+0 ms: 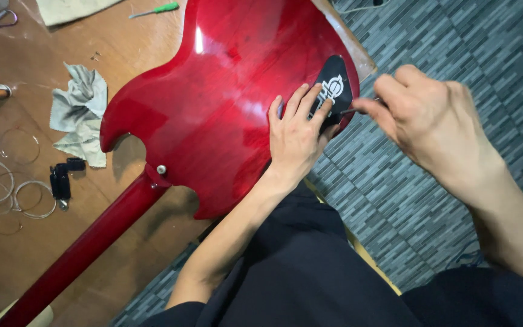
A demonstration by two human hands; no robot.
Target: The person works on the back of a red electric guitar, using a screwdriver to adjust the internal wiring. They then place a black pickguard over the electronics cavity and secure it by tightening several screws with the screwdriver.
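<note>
Your left hand (298,136) lies flat and open on the back of the red guitar body (225,91), with the fingertips resting on the black cover plate (334,88) at about 2 o'clock of the body, close to the edge that hangs over the table (25,254). Your right hand (434,121) is closed in a pinch around a thin tool (347,111); most of the tool is hidden by the fingers, so I cannot tell its kind, but its tip meets the plate at the plate's 5 o'clock side.

To do this step well, I think you should keep the left fingers pressing the plate down, so that it does not jump when it comes loose. Hold the tool straight into its seat and turn slowly; a slip here would scratch the glossy red finish just beside the plate. Keep the left fingertips away from the line of the tip.

Because this corner of the body is near the table edge, press downward, not sideways. The green-handled screwdriver (155,10) at 11 o'clock and the grey cloth (80,112) at 9 o'clock are well apart from your hands.
</note>
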